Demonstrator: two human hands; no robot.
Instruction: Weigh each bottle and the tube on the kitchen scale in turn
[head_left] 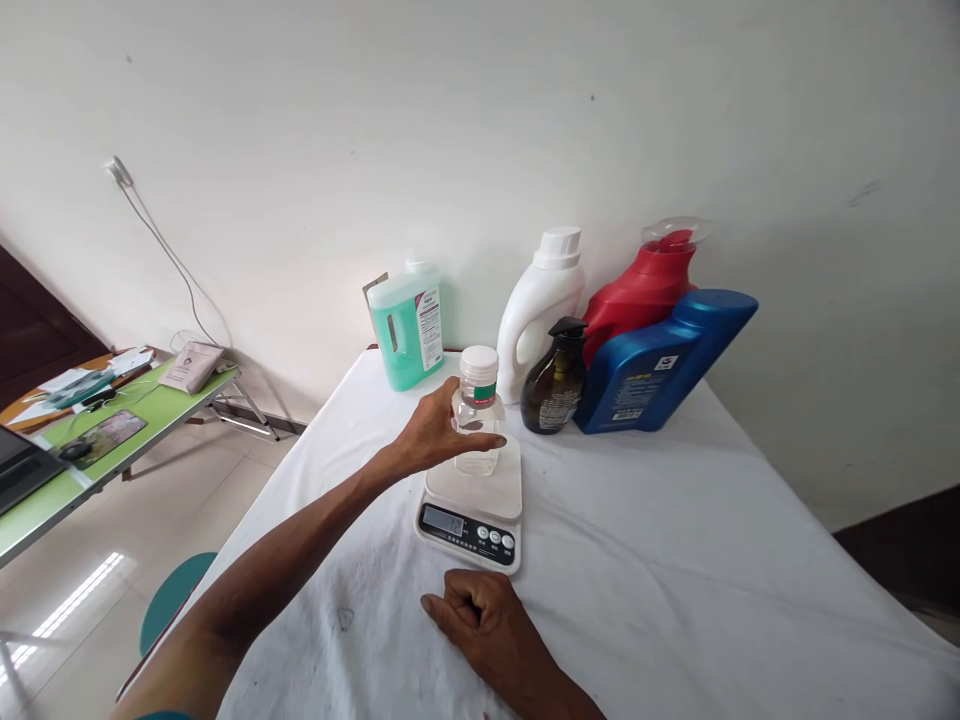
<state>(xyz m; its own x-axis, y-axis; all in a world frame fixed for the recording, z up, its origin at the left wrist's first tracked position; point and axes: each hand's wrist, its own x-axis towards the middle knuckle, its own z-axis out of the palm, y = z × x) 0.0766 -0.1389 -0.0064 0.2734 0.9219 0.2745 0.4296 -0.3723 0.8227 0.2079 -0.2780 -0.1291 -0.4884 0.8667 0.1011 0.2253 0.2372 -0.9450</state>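
My left hand (439,430) is wrapped around a small clear jar (478,415) with a white cap and a green band. The jar stands upright on the white digital kitchen scale (474,500) in the middle of the table. My right hand (491,620) rests loosely curled on the white tablecloth (675,560), just in front of the scale's display and buttons, holding nothing.
Along the wall behind the scale stand a green liquid jug (409,325), a white detergent bottle (541,300), a dark pump bottle (556,380), a red bottle (649,285) and a leaning blue jug (664,360). A green side table (112,440) with papers is at left, a teal stool (176,595) below.
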